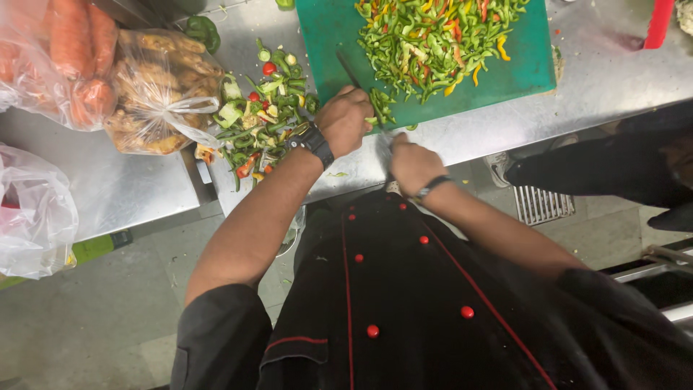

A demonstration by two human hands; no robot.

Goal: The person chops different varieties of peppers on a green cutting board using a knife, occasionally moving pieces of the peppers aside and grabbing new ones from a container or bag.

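Black cloth of my jacket (404, 303) fills the bottom of the view, with small red buttons (372, 331) down the front. Above it my two arms reach out to the shiny metal bench (599, 87).

My left hand (345, 119) is curled into a fist at the near edge of the green cutting board (530, 68). It has a black watch (312, 139) on the wrist. A dark, thin knife blade (351, 71) sticks out past this hand and lies over the board, and a small bunch of green pepper strips (380, 105) sits right beside my knuckles. I cannot tell if this hand has hold of the knife or just presses down next to it.

My right hand (411, 162) is closed too, low at the bench edge, just beside the left one. It has a thin band (431, 187) on the wrist. I cannot see what it has hold of.

A big pile of cut peppers (433, 36), green with bits of yellow and red, covers the far part of the board.

Left of the board lies a heap of pepper scraps (260, 115), stems and seeds. Next to it is a clear bag of ginger (162, 90), then a bag of carrots (68, 58). A white plastic bag (32, 213) sits at the left edge.
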